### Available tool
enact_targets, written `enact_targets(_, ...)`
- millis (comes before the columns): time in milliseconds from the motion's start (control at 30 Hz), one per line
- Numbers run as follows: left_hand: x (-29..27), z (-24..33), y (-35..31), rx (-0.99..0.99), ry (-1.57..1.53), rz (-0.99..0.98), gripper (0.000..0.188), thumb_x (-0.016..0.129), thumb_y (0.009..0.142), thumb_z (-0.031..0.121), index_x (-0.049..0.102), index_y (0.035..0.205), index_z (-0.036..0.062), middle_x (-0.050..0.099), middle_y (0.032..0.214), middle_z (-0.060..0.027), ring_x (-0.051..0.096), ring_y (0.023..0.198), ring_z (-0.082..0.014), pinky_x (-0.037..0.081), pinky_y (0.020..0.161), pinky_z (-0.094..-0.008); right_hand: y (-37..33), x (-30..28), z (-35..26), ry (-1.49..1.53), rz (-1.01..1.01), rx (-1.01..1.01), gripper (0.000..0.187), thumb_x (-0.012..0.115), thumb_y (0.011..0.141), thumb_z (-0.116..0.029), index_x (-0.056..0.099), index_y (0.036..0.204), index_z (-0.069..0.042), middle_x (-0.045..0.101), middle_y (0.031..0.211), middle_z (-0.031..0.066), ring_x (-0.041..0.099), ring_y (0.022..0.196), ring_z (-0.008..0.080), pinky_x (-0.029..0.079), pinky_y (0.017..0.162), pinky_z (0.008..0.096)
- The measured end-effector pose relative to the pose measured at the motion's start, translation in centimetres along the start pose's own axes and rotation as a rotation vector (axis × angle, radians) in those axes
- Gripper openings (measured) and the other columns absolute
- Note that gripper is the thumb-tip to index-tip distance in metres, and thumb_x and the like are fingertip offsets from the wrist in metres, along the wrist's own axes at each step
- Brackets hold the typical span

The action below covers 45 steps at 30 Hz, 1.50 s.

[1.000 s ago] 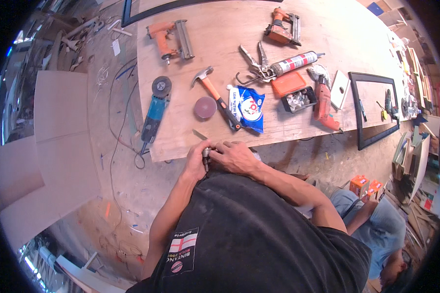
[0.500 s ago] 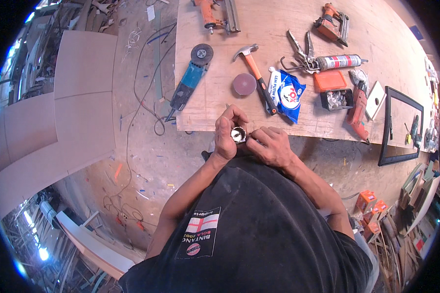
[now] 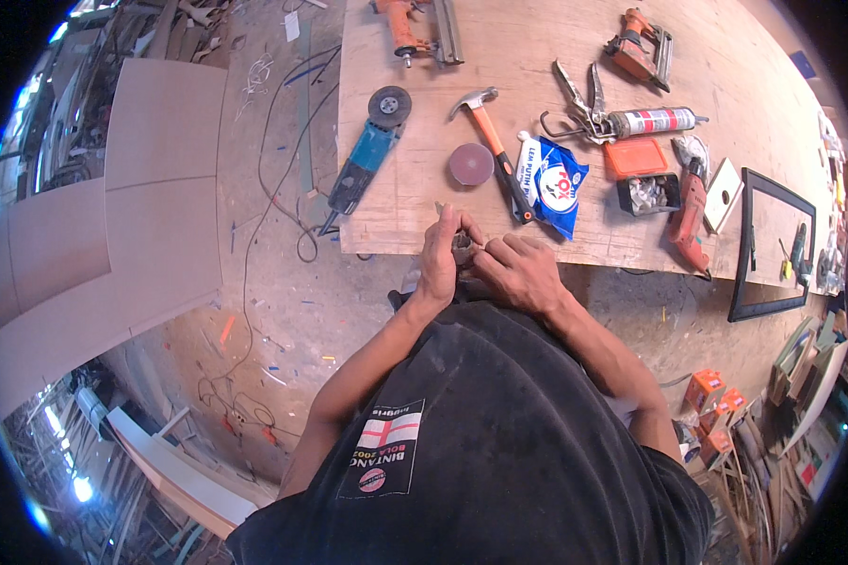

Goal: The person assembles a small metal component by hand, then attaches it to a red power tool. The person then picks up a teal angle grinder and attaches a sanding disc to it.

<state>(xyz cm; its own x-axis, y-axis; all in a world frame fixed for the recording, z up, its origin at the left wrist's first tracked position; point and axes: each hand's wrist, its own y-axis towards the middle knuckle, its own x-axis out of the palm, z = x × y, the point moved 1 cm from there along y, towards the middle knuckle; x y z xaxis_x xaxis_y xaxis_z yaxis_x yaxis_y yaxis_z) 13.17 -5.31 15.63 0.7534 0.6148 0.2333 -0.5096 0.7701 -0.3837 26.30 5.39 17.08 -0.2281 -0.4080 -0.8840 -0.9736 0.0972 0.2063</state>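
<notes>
Just off the table's near edge, my left hand [image 3: 440,254] curls around a small round hollow metal piece [image 3: 461,247], cup-like with a rough rim. Its fingers hide most of it. My right hand [image 3: 521,272] is closed against the piece's right side, with thumb and fingertips pinched at the rim. Whether a smaller part sits between those fingertips cannot be made out. Nearest beyond the hands, a round reddish sanding disc [image 3: 471,164] lies on the table, beside a claw hammer [image 3: 496,141] with an orange and black handle and a blue and white glue pouch [image 3: 556,184].
On the plywood table [image 3: 518,56] lie a blue angle grinder [image 3: 367,155], orange nail guns [image 3: 639,47], a caulking gun [image 3: 650,121], a black box with an orange lid [image 3: 636,157], a red power tool [image 3: 693,207] and a black frame [image 3: 740,273]. Cables [image 3: 264,179] trail over the floor.
The metal piece has tipped, so its bright round opening no longer faces up. My left hand has turned more edge-on, and my right hand has shifted slightly up along with it.
</notes>
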Motion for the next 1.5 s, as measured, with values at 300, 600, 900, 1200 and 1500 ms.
enact_targets(300, 0.0, -3.6, 0.2, -0.354, -0.249, 0.177, 0.074, 0.024, 0.105, 0.066, 0.059, 0.074, 0.0086, 0.047, 0.064, 0.0027, 0.044, 0.057, -0.0080, 0.035, 0.050, -0.0243, -0.1, 2.0, 0.5, 0.006, -0.114, -0.014, 0.021, 0.060, 0.085, -0.022, 0.059, 0.104, -0.012, 0.066, 0.106, 0.0045, 0.065, 0.082, 0.0217, 0.054, 0.066, 0.0381)
enact_targets(600, -0.4, -5.2, 0.0, -0.346, -0.204, 0.275, 0.071, 0.026, 0.106, 0.062, 0.059, 0.073, 0.0092, 0.052, 0.068, 0.0020, 0.047, 0.061, -0.0087, 0.038, 0.054, -0.0252, 0.2, 3.0, 0.9, 0.010, -0.130, -0.077, 0.020, 0.061, 0.086, -0.024, 0.058, 0.096, -0.007, 0.065, 0.088, 0.0084, 0.069, 0.075, 0.0249, 0.052, 0.062, 0.0397)
enact_targets(900, -0.9, -5.8, -0.1, -0.355, -0.279, 0.291, 0.068, 0.024, 0.108, 0.056, 0.057, 0.072, 0.0087, 0.058, 0.069, -0.0014, 0.053, 0.062, -0.0129, 0.042, 0.059, -0.0277, -0.1, 3.9, 0.2, 0.024, -0.163, -0.009, 0.021, 0.062, 0.088, -0.025, 0.057, 0.090, -0.004, 0.064, 0.073, 0.0109, 0.068, 0.064, 0.0289, 0.051, 0.055, 0.0423)
enact_targets(1200, -0.5, -5.7, 0.2, -0.380, -0.318, 0.391, 0.067, 0.024, 0.107, 0.057, 0.058, 0.074, 0.0093, 0.057, 0.068, -0.0014, 0.053, 0.061, -0.0129, 0.043, 0.057, -0.0270, 0.1, 3.8, -0.2, 0.043, -0.208, 0.067, 0.023, 0.058, 0.089, -0.020, 0.060, 0.099, 0.001, 0.067, 0.073, 0.0128, 0.068, 0.060, 0.0302, 0.051, 0.050, 0.0424)
enact_targets(1500, -0.5, -4.3, 0.7, -0.444, -0.595, 0.204, 0.069, 0.029, 0.103, 0.065, 0.056, 0.072, 0.0107, 0.057, 0.068, -0.0021, 0.053, 0.058, -0.0134, 0.044, 0.053, -0.0267, 0.2, 2.1, 0.8, 0.061, -0.114, 0.081, 0.033, 0.059, 0.088, -0.020, 0.062, 0.117, -0.003, 0.069, 0.087, 0.0100, 0.071, 0.068, 0.0274, 0.053, 0.056, 0.0431)
